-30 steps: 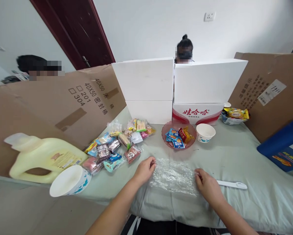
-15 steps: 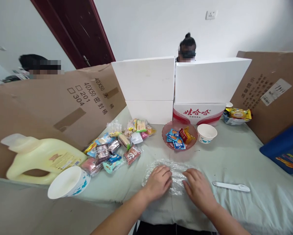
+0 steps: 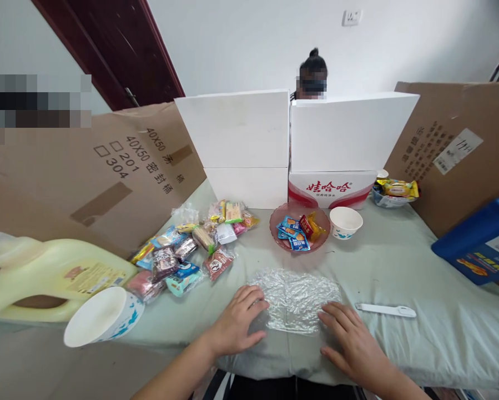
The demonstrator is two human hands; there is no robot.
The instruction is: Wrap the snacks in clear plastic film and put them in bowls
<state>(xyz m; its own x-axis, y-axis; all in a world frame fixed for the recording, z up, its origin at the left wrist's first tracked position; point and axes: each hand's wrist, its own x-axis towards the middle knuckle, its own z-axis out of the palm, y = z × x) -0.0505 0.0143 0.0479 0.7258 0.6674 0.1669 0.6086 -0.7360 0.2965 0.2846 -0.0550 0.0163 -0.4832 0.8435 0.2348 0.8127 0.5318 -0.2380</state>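
Observation:
A crinkled sheet of clear plastic [image 3: 297, 300] lies spread on the cloth-covered table in front of me. My left hand [image 3: 241, 322] is at its left edge, fingers apart, thumb stretched toward the sheet. At the right edge is my right hand [image 3: 351, 339], also open, its fingertips on or just beside the plastic. Neither hand grips anything. A white utility knife [image 3: 386, 310] lies right of my right hand. Beyond the sheet stands a pink glass bowl [image 3: 276, 236] holding blue, red and yellow snack packets, with a white paper bowl [image 3: 346, 224] beside it.
Several wrapped snacks [image 3: 186, 250] lie in a heap on the left, near a large pale-yellow jug [image 3: 86, 272] and a tilted paper bowl [image 3: 103, 316]. A blue jug [image 3: 482, 244] and a snack-filled bowl [image 3: 394, 199] are at right. White boxes [image 3: 241, 133] stand behind; a person sits beyond.
My hands have moved apart from the middle of the plastic to its two sides. The sheet now lies flatter and more spread out. The view has shifted slightly.

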